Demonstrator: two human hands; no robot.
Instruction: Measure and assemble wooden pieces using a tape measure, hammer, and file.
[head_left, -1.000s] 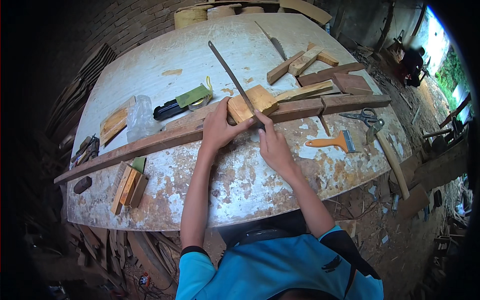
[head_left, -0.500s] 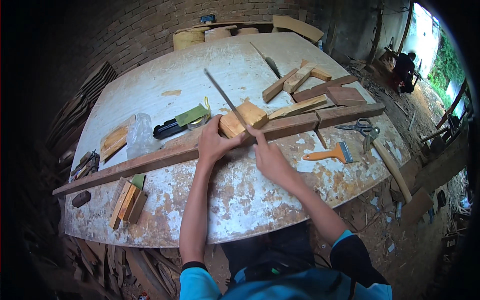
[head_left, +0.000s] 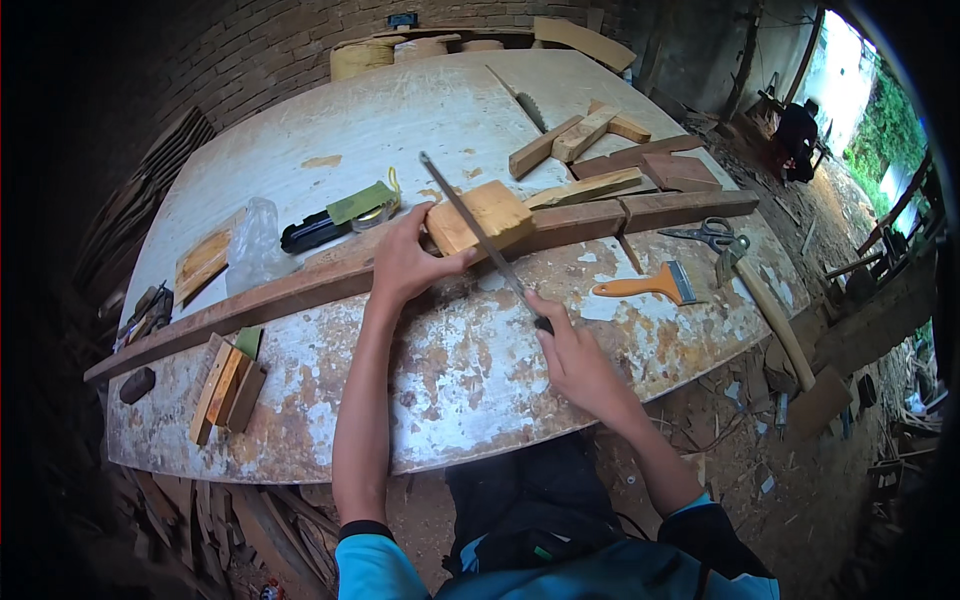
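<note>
A pale wooden block [head_left: 495, 212] rests against a long brown beam [head_left: 300, 287] in the middle of the bench. My left hand [head_left: 405, 260] grips the block by its left side, thumb along the near face. In my right hand [head_left: 578, 362] is the dark handle of a long thin metal file [head_left: 462, 210]. The file lies slantwise over the block's near edge, its tip pointing away and to the left. My right hand is nearer to me than the beam, fingers wrapped round the handle, which is mostly hidden.
Right of my hands lie an orange-handled scraper brush [head_left: 640, 286], scissors [head_left: 712, 235] and a hammer [head_left: 770, 310]. A toothed saw blade [head_left: 530, 108] stands up at the back, near wood offcuts [head_left: 585, 135]. Left are a plastic bag [head_left: 258, 248] and wooden pieces [head_left: 228, 385]. Someone [head_left: 797, 138] sits far right.
My right hand has drawn the file back toward me and to the lower right, away from the block. My left hand keeps its hold on the block. The view has shifted slightly.
</note>
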